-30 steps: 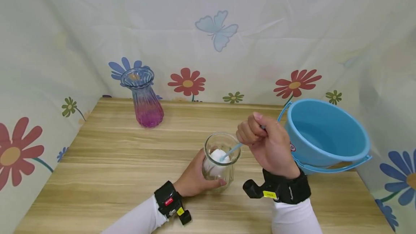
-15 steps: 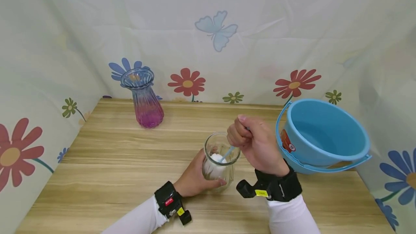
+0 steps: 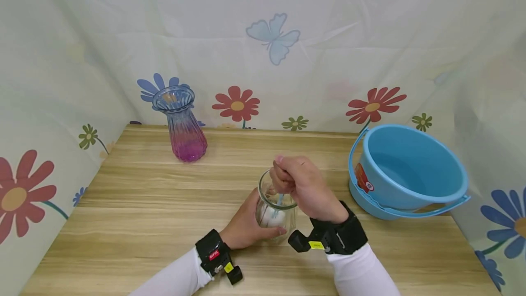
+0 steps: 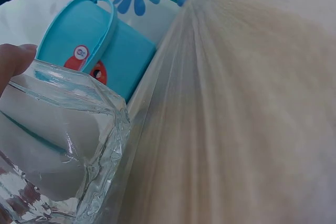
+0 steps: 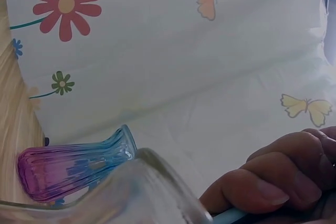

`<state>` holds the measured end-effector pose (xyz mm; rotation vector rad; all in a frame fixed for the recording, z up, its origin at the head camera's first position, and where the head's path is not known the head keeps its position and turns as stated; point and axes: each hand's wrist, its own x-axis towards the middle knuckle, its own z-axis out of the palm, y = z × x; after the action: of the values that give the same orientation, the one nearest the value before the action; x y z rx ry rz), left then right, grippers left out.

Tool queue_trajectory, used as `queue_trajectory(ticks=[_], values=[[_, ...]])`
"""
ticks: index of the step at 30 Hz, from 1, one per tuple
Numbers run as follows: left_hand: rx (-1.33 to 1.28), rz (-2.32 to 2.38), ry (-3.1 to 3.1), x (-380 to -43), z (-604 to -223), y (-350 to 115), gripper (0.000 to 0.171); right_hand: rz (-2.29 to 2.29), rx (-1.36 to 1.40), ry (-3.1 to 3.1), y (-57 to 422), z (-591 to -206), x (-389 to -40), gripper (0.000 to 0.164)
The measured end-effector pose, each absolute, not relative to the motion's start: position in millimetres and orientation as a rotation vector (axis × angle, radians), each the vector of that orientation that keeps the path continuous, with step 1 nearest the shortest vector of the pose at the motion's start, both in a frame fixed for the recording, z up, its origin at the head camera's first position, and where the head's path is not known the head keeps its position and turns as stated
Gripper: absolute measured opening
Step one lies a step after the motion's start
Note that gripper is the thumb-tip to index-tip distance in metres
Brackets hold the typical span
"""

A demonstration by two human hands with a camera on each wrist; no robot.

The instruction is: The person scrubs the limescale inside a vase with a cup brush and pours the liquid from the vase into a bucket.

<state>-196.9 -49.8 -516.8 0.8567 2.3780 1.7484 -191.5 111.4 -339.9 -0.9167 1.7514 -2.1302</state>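
My left hand [image 3: 248, 225] grips a clear glass jar [image 3: 290, 219] from its left side, thumb across the near face. The jar stands upright on the wooden table. My right hand [image 3: 304, 188], fingers curled at the jar's mouth, holds the light blue handle of a cup brush [image 3: 280, 199]. The brush's white, sponge-like head is down inside the jar, seen through the glass. In the left wrist view the jar's thick glass base [image 4: 107, 166] fills the lower left. The right wrist view shows curled fingers [image 5: 262, 184] over the blue handle [image 5: 230, 216], beside the blurred jar rim.
A ribbed glass vase [image 3: 186, 131], blue fading to pink, stands at the back left. On the right is a light blue bucket [image 3: 370, 200] with its handle lowered. A flower-printed curtain [image 3: 328, 67] rises behind and beside the table [image 3: 135, 214].
My right hand has moved left and down to the jar's mouth, pushing the brush deeper, its handle now steeper. My left hand and the jar have stayed in place.
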Motion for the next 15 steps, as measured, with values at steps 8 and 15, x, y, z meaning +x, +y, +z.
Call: queue_trajectory(ticks=[8, 15], values=[[0.85, 1.76, 2.369, -195.9, -515.8, -50.2, 0.1, -2.088, -0.944, 1.762, 108.1, -342.1, -192.0, 0.048], [0.869, 1.787, 2.33, -195.6, -513.3, -50.5, 0.098, -2.048, -0.936, 1.8, 105.9, -345.0, -193.0, 0.049]])
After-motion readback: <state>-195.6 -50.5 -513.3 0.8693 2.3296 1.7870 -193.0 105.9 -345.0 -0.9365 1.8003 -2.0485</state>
